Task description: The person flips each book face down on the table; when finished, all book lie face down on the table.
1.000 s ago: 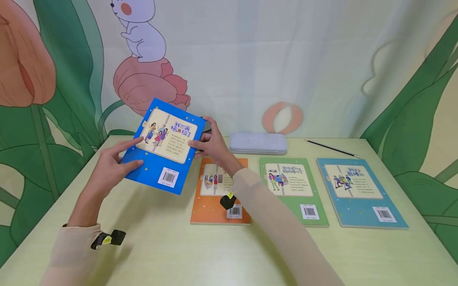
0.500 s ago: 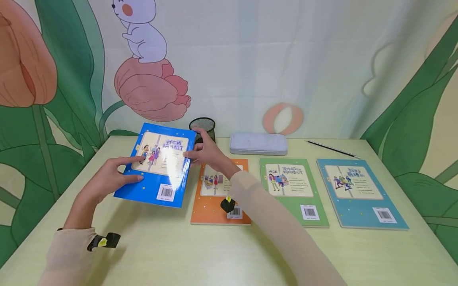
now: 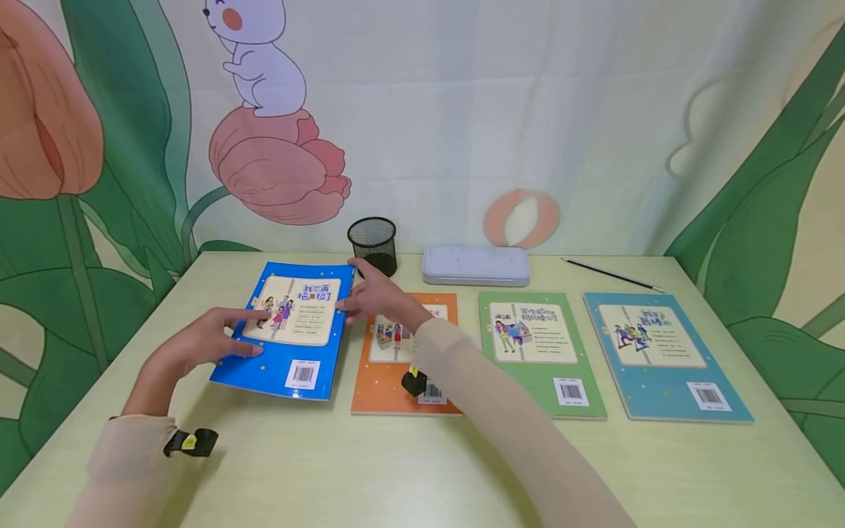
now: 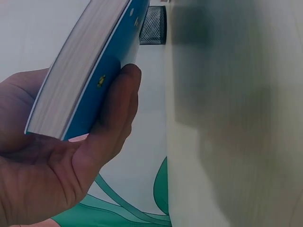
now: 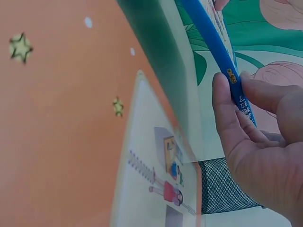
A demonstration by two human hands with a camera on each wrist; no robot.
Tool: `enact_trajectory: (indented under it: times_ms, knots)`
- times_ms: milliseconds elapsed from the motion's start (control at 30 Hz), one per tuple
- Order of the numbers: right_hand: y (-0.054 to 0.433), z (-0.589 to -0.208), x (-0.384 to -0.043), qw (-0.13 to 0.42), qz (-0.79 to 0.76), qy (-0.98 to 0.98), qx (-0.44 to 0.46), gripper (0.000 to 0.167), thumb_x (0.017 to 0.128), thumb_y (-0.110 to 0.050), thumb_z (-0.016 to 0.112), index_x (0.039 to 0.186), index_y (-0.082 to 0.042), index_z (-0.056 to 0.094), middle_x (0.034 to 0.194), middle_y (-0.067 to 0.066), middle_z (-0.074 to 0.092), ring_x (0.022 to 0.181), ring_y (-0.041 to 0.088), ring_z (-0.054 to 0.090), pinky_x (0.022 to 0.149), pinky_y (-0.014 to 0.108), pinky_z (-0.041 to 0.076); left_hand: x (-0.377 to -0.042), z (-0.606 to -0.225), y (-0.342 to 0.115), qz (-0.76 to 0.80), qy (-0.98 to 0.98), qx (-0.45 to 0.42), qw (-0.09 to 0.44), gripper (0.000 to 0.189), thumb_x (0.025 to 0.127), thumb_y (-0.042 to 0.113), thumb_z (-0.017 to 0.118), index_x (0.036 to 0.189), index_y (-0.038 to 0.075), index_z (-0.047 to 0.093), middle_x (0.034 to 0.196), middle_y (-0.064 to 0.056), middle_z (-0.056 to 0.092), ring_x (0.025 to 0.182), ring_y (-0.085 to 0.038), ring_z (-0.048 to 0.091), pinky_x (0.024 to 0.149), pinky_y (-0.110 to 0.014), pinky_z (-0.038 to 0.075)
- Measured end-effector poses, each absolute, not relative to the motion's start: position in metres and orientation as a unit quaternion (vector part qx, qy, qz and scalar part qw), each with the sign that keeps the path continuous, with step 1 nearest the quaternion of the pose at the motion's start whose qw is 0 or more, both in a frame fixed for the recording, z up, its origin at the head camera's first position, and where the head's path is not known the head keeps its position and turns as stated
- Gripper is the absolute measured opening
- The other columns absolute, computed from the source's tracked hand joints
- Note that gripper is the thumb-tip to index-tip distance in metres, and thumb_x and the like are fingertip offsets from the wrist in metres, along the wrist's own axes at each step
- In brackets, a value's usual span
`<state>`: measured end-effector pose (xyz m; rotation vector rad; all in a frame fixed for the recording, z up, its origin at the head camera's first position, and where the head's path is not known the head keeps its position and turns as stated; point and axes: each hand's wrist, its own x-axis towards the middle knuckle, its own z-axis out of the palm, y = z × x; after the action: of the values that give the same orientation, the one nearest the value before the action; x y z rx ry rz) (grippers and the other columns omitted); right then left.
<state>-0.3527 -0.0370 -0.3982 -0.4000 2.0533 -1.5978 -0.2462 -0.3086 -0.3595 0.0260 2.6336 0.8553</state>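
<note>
A blue book (image 3: 300, 312), back cover up, is held between both hands over the left part of the table. My left hand (image 3: 201, 337) grips its left edge, thumb and a finger on the cover; in the left wrist view the other fingers wrap beneath it and a gap separates the book (image 4: 90, 71) from the table. At the spine side, my right hand (image 3: 383, 297) pinches the upper right edge, as the right wrist view shows with thumb and fingers on either face. Just right of it lies an orange book (image 3: 376, 385), partly covered by my right hand and sleeve.
A green book (image 3: 535, 315) and a teal book (image 3: 673, 367) lie face down in the same row. Behind stand a black mesh pen holder (image 3: 372, 246) and a pale pencil case (image 3: 475, 265). A pencil (image 3: 614, 275) lies at the back right, before a printed curtain (image 3: 409, 110).
Both hands have lowered the blue book toward the table and turned it straighter, slightly leftward. The mesh pen holder behind it has come into fuller view. The other books have stayed in place.
</note>
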Motion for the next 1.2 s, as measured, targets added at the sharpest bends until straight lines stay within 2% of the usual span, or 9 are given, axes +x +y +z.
enact_trajectory:
  times_ms: [67,267,500,800,1033,1200]
  knots:
    - [-0.039,-0.399,-0.352,0.25,-0.581,0.76,-0.149,0.09,0.091,-0.006,0.071,0.16,-0.023,0.015,0.09,0.015,0.071,0.071,0.023,0.071,0.075,0.035,0.062,-0.247,-0.361,-0.31,0.298,0.935,0.007,0.191,0.077,0.089,0.027,0.076,0.153,0.007,0.037,0.136,-0.036,0.036,0.116,-0.047,0.042,0.085,-0.043,0.056]
    - [-0.046,-0.403,-0.35,0.251,-0.551,0.784,-0.135,0.092,0.09,-0.008,0.072,0.161,-0.021,0.015,0.085,0.014,0.069,0.068,0.025,0.071,0.069,0.027,0.06,-0.25,-0.37,-0.313,0.287,0.935,0.009,0.208,0.077,0.09,0.025,0.075,0.154,0.008,0.035,0.136,-0.039,0.035,0.116,-0.048,0.044,0.084,-0.047,0.059]
    - [-0.054,-0.406,-0.347,0.249,-0.508,0.818,-0.102,0.089,0.09,-0.011,0.073,0.16,-0.024,0.019,0.113,0.019,0.065,0.069,0.022,0.071,0.069,0.026,0.059,-0.254,-0.379,-0.313,0.268,0.937,0.0,0.223,0.078,0.089,0.026,0.076,0.153,0.007,0.036,0.149,-0.043,0.023,0.117,-0.049,0.046,0.078,-0.039,0.06]
    - [-0.063,-0.416,-0.35,0.253,-0.476,0.838,-0.085,0.088,0.09,-0.012,0.074,0.16,-0.023,0.021,0.112,0.018,0.066,0.063,0.019,0.071,0.062,0.025,0.058,-0.253,-0.383,-0.311,0.247,0.939,-0.009,0.24,0.077,0.088,0.023,0.077,0.151,0.005,0.038,0.131,-0.041,0.043,0.1,-0.037,0.056,0.069,-0.032,0.057]
    - [-0.065,-0.417,-0.353,0.249,-0.456,0.85,-0.091,0.09,0.089,-0.012,0.075,0.16,-0.018,0.02,0.112,0.02,0.065,0.061,0.019,0.07,0.061,0.025,0.058,-0.255,-0.384,-0.311,0.237,0.941,-0.006,0.241,0.077,0.088,0.024,0.077,0.151,0.005,0.038,0.133,-0.043,0.041,0.102,-0.04,0.058,0.073,-0.035,0.06]
    - [-0.065,-0.415,-0.352,0.255,-0.454,0.849,-0.087,0.09,0.089,-0.011,0.074,0.16,-0.017,0.019,0.121,0.021,0.062,0.061,0.019,0.07,0.061,0.025,0.058,-0.257,-0.386,-0.312,0.234,0.941,-0.009,0.246,0.077,0.088,0.024,0.077,0.152,0.005,0.038,0.136,-0.044,0.039,0.106,-0.043,0.058,0.074,-0.036,0.06]
